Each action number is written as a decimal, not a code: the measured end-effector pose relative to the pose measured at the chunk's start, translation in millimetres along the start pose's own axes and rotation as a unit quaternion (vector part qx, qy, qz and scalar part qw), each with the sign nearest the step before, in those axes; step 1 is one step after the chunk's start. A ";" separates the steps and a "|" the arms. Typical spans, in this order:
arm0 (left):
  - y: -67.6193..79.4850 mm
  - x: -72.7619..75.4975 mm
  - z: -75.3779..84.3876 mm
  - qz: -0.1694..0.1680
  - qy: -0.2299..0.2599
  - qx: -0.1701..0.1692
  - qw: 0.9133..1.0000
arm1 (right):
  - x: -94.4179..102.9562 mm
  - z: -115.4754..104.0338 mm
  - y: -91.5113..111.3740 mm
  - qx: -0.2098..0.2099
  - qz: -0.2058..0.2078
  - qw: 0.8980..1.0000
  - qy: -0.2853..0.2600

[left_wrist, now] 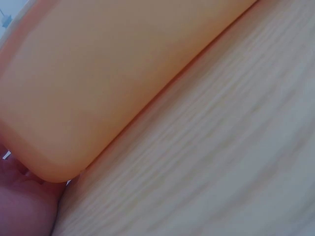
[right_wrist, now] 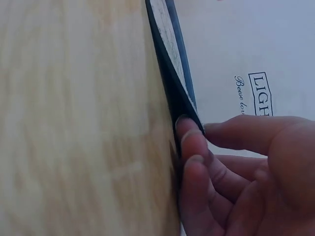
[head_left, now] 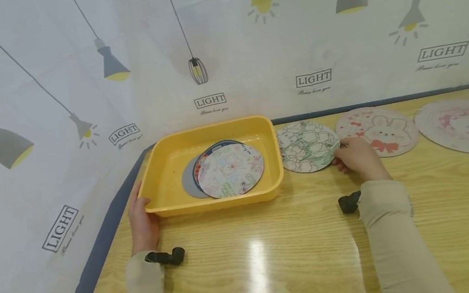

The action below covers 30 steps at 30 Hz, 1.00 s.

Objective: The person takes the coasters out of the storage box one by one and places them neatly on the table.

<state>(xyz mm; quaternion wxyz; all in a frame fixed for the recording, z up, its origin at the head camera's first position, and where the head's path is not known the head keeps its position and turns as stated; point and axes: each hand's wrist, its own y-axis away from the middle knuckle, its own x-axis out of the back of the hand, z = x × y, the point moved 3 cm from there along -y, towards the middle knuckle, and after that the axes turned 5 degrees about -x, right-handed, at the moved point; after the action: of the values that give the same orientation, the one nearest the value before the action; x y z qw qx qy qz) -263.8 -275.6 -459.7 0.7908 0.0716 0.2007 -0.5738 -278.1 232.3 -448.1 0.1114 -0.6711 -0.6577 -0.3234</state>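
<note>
My left hand (head_left: 144, 222) grips the front left corner of a yellow plastic tray (head_left: 212, 205), thumb over the rim; the tray's side wall (left_wrist: 113, 73) fills much of the left wrist view. Inside lie overlapping round mats: a white one with colourful doodles (head_left: 231, 171) on top, a dark blue-rimmed one (head_left: 196, 168) and a grey one (head_left: 189, 180) beneath. My right hand (head_left: 361, 156) pinches the right edge of a round mat with green tulip line drawings (head_left: 307, 147). In the right wrist view, the mat's dark underside (right_wrist: 172, 88) shows, its edge raised between thumb and fingers.
Right of the tulip mat lie a round pink bunny mat (head_left: 384, 133) and a pink-and-white round mat (head_left: 463, 124). All rest on a wooden table (head_left: 302, 247). A wall covering printed with lamps (head_left: 243, 57) rises directly behind the table and along its left side.
</note>
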 end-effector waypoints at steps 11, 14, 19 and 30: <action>0.2 0.5 0.8 -0.009 0.008 -0.006 1.000 | 1.8 -8.5 5.0 0.012 0.015 0.998 0.067; 0.0 0.4 0.9 -0.006 0.015 -0.007 1.000 | 2.2 -9.0 4.1 0.019 0.019 0.997 0.068; -0.4 0.6 0.5 -0.005 0.015 -0.005 1.000 | 2.3 -9.0 2.0 0.026 0.030 0.996 0.080; -0.5 0.7 -2.2 -0.009 -0.001 -0.005 1.000 | 0.6 -2.7 0.9 0.009 0.037 0.999 0.031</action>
<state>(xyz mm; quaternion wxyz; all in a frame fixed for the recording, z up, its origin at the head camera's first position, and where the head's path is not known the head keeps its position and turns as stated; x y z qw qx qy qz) -264.6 -275.7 -462.0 0.7858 0.0654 0.2034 -0.5804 -278.1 231.1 -445.4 0.1494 -0.6840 -0.6312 -0.3337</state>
